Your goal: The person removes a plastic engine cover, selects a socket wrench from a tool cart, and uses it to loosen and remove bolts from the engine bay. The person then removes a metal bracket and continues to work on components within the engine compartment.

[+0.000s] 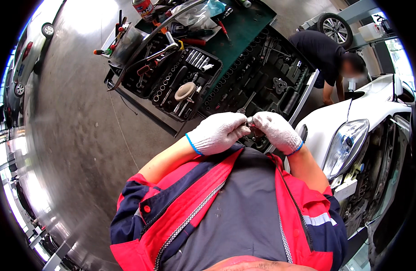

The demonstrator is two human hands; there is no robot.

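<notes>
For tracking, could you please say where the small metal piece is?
The small metal piece is right of centre in the head view, between left hand and right hand.

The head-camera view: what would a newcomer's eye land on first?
Probably the white-gloved left hand and right hand, meeting at a small metal piece near the centre. Up and left of them, a black socket-set case lies open with a pale oval disc in it. On the right is a white car with a clear headlight, a bent-over person beside it.
</notes>
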